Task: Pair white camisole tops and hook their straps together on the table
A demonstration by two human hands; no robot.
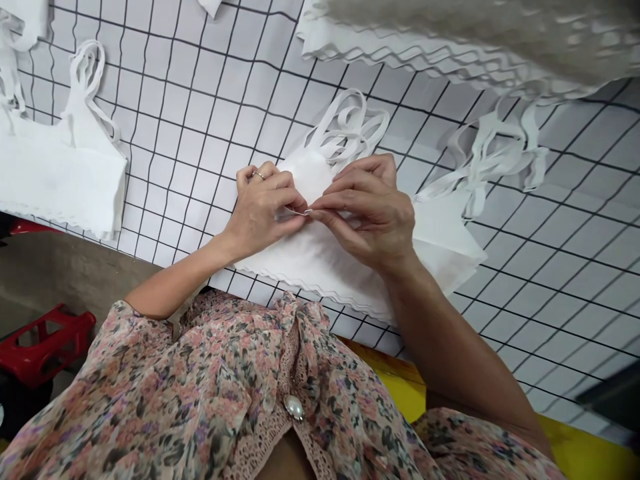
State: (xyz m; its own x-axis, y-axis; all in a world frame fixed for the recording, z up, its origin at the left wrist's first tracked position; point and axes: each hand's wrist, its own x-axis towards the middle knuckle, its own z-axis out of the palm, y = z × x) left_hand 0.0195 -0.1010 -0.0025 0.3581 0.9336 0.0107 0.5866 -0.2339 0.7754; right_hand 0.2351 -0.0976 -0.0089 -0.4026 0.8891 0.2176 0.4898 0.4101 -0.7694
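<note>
A white strappy crop top (320, 260) with a wavy hem lies flat on the table before me, its thin straps (345, 130) looped in a bundle on the far side. Over its middle, my left hand (267, 203), with a ring on one finger, is closed in a pinch on a thin white strip (299, 213). My right hand (370, 210) pinches the end of the same strip, so the fingertips of both hands almost meet. Whether the strip is a strap or a label is too small to tell.
A black-and-white grid cloth (190, 133) covers the table. More white tops (60, 167) lie at the left, and a thick stack of white garments (450, 47) with wavy edges is at the far right. A red plastic object (47, 343) stands below the table's left edge.
</note>
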